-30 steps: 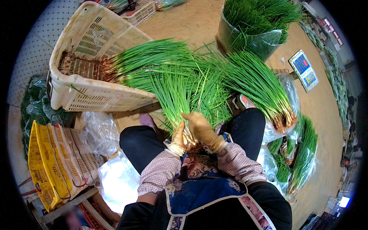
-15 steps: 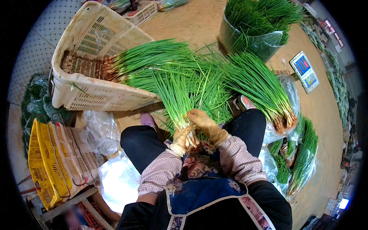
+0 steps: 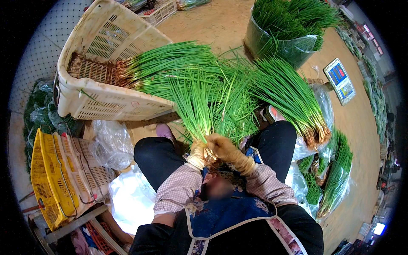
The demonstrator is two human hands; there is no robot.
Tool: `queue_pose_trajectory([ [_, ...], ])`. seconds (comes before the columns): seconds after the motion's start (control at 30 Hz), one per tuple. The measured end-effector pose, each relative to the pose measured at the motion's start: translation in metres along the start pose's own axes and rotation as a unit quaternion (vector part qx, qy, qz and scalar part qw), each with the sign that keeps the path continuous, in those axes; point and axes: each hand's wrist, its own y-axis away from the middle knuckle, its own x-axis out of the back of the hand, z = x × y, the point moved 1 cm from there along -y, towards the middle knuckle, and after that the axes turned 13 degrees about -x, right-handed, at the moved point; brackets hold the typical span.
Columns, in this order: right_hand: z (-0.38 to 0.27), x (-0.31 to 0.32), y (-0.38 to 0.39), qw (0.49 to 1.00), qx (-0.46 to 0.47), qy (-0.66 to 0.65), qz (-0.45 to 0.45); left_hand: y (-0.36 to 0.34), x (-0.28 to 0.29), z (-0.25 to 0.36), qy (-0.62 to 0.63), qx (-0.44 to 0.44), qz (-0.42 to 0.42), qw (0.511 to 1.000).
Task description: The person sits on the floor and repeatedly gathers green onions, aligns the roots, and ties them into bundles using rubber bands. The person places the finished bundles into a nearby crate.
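Both my hands wear tan gloves and meet at the lower end of a bunch of thin green scallions (image 3: 193,106) between my knees. My left hand (image 3: 197,153) is closed around the pale stalks, with the leaves fanning up and away from me. Against the same stalks, just to the right, my right hand (image 3: 222,148) has its fingers curled in; it is slightly blurred and hides part of the root ends. Beyond my hands lies a loose heap of scallions (image 3: 238,110). A cream plastic crate (image 3: 123,104), tipped on its side, holds more scallions (image 3: 170,61), roots inward.
At right rests a big scallion bundle (image 3: 293,102), with bagged bundles (image 3: 335,178) nearer me. A digital scale (image 3: 339,80) stands beyond, beside a tall clear-wrapped container (image 3: 280,49) of greens. At left are a yellow crate (image 3: 44,178) and clear plastic bags (image 3: 111,144).
My right hand has moved down and slightly left, over the root ends, with its fingers more curled. The left hand keeps its grip, shifted slightly; the bunch stays nearly in place.
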Motion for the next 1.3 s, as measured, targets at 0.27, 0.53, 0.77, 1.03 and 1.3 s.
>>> queue_pose_trajectory([
  [0.27, -0.015, 0.001, 0.013, 0.992, -0.072, -0.084, -0.060, -0.008, 0.016, 0.011, 0.076, 0.025, -0.026, 0.996],
  [0.53, -0.135, 0.078, -0.022, 0.962, -0.050, -0.181, 0.198, 0.020, -0.040, 0.032, -0.021, 0.025, 0.041, 0.999],
  [0.77, -0.040, 0.074, -0.019, 0.950, -0.286, 0.091, 0.089, 0.022, -0.044, 0.032, 0.047, 0.042, -0.011, 0.998],
  [1.03, 0.011, 0.009, -0.001, 0.989, -0.148, -0.008, 0.014, 0.026, -0.044, 0.027, 0.015, 0.010, 0.035, 0.999],
  [1.3, 0.004, 0.005, 0.007, 0.984, -0.135, 0.058, 0.096, 0.021, -0.039, 0.026, -0.070, 0.036, 0.045, 0.996],
])
